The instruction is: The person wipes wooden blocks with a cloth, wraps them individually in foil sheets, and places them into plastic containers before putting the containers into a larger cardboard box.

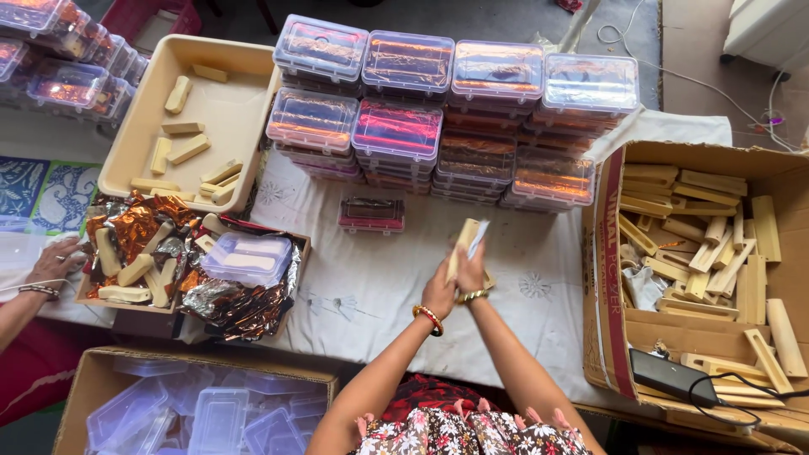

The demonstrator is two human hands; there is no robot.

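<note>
I am gripping a pale wooden block (464, 238) with both hands, my left hand (439, 291) and right hand (472, 271) closing around it above the worktop (371, 286), stacked clear boxes (438, 118) at twelve o'clock.

Stacked clear lidded boxes (438, 118) with perhaps foil-wrapped contents; printed cardboard carton (608, 253) right.
</note>
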